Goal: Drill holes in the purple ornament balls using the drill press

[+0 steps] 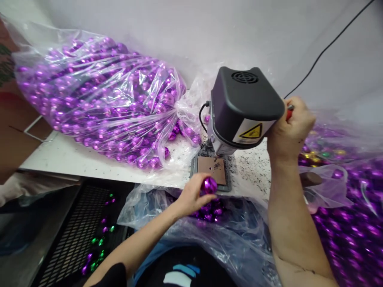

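Observation:
My left hand (191,195) holds a shiny purple ball (208,185) just in front of the small brown work plate (213,169) of a bench drill press. Above the plate sits the black motor housing (243,105) of the drill press, with a yellow warning label. At the machine's right side my right hand (290,127) is raised and wrapped around the red lever handle (289,113). Below my left hand, more purple balls (209,211) lie in an open clear plastic bag (236,235) on my lap.
A big clear bag full of purple balls (98,103) lies on the white table (68,157) at left. Another bag of purple balls (350,223) is at right. Dark shavings (254,165) litter the table. A black perforated crate (80,235) holds a few loose balls.

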`<state>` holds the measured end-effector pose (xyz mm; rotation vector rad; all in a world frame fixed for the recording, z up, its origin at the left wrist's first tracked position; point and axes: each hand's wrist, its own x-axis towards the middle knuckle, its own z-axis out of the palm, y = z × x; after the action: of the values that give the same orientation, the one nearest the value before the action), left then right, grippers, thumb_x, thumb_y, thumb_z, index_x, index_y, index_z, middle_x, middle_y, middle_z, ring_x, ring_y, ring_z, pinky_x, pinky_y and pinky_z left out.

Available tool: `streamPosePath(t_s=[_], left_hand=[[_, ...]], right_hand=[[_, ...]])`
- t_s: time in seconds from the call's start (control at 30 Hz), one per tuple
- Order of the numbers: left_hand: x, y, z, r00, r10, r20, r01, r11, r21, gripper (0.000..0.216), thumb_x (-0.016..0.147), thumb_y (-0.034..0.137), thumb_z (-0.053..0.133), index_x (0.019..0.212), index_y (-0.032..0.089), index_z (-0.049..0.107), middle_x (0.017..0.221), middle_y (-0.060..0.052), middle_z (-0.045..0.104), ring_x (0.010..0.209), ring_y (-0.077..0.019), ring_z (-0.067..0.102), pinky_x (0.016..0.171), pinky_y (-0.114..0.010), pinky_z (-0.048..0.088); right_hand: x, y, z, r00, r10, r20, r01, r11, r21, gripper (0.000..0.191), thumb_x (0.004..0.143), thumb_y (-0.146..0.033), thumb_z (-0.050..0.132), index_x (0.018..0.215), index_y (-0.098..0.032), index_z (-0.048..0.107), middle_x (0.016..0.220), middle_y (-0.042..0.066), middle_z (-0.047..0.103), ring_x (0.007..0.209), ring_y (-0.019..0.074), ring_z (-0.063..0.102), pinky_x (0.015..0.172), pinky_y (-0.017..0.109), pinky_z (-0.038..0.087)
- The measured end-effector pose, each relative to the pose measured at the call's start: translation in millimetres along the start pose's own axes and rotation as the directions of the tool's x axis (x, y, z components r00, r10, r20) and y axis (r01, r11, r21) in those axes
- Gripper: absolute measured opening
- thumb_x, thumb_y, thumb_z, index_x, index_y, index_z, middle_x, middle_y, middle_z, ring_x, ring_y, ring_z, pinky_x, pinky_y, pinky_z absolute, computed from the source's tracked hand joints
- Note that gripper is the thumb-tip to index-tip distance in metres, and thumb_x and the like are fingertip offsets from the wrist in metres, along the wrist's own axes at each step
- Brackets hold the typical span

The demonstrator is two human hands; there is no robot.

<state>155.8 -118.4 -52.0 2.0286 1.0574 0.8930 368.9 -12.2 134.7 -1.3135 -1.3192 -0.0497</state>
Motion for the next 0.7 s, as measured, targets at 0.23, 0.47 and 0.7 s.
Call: streamPosePath(t_s=[0.23, 0.47, 0.7], left_hand=[[-48.2, 0.4, -6.3, 0.995, 0.025, 0.095, -0.04, 0.987, 0.158, 0.073, 0.089, 0.042, 0.072, 0.15, 0.022, 0.038, 0.138, -0.016, 0.057, 0.124, -0.0297, 0.057, 0.104, -0.047, 0.05], [30.7, -57.7, -123.1, 0.975, -0.069, -0.211, 0.196, 0.714, 0.672, 0.023, 0.089, 0.013, 0.055, 0.108, 0.02, 0.067, 0.114, -0.016, 0.069, 0.112, -0.0353, 0.057, 0.101, -0.057, 0.039], [60.6, -90.3, -143.5, 0.978, -0.163, -0.131, 0.202, 0.569, 0.797, 0.017, 0.083, 0.014, 0.056, 0.096, 0.019, 0.066, 0.091, -0.017, 0.068, 0.106, -0.0381, 0.055, 0.096, -0.056, 0.036]], right_hand=[[1.9, 6.4, 0.9, 0.999, 0.039, 0.006, -0.039, 0.999, 0.03, 0.033, 0.091, -0.033, 0.06, 0.065, -0.025, 0.041, 0.058, -0.003, 0.033, 0.055, 0.0125, 0.033, 0.058, 0.031, 0.025], [3.9, 1.4, -0.6, 0.999, 0.043, 0.03, -0.043, 0.999, 0.001, 0.031, 0.089, -0.03, 0.055, 0.063, -0.021, 0.04, 0.053, -0.007, 0.03, 0.052, 0.0065, 0.028, 0.055, 0.027, 0.021], [3.8, 1.1, -0.4, 0.997, 0.067, 0.026, -0.068, 0.998, 0.004, 0.031, 0.088, -0.036, 0.054, 0.064, -0.02, 0.041, 0.053, -0.008, 0.033, 0.052, 0.0058, 0.031, 0.056, 0.026, 0.023]])
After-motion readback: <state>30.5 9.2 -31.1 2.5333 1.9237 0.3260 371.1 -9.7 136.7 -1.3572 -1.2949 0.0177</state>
